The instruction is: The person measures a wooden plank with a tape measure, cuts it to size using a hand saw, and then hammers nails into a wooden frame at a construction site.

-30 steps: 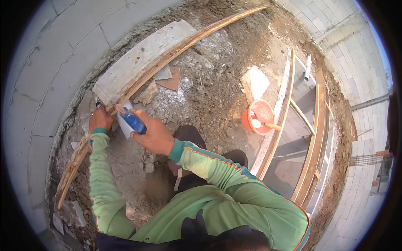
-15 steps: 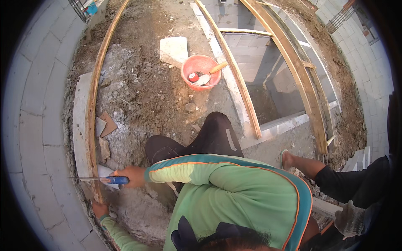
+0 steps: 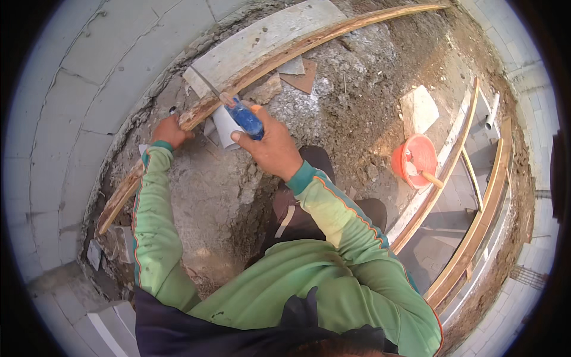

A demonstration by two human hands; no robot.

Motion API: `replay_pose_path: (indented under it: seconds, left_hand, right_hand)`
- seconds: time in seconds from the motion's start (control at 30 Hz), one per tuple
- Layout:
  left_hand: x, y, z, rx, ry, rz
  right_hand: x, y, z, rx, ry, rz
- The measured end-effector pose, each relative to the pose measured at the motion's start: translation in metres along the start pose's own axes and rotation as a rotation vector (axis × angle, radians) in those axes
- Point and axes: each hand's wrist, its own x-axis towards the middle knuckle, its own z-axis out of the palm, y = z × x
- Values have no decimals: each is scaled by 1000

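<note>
My right hand is closed round the blue handle of a hand saw. Its thin blade lies across a long wooden batten. Further along the same batten, my left hand is wrapped over it, a short way to the left of the blade. Beneath the saw handle is a curled white piece, partly covered by my right hand. A pale flat slab lies along the far side of the batten.
An orange-red bucket with a wooden-handled tool stands right, near a pale block. Beyond it, timber strips border a block-lined pit. Broken tile pieces lie beside the batten. A grey block wall curves along the left.
My view has turned left, so the batten and both hands sit nearer its middle and the bucket shifts right. The other person's leg and foot have left view. Both hands keep their grips.
</note>
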Motion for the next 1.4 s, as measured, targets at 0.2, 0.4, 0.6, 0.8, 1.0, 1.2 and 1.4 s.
replay_pose_path:
  seconds: [0.2,0.4,0.6,0.8,1.0,1.2,1.4]
  left_hand:
    - [-15,-44,20,-80,-39,-59]
    - [-6,-23,25,-70,-40,0]
    - [1,-41,15,-124,-82,13]
    - [-15,-47,19,-108,-43,-52]
    - [-2,-21,16,-65,-30,-53]
    - [-11,-55,17,-128,-27,-67]
    - [-3,-17,17,-105,-2,-21]
  right_hand:
    - [-115,16,-36,25,-106,70]
    - [-110,9,-30,74,38,180]
    - [15,34,28,96,-111,28]
    - [-146,1,-60,-134,-95,202]
    - [-19,42,13,157,-6,183]
    - [-59,14,-17,-54,-110,99]
    - [-135,18,-55,-109,-11,59]
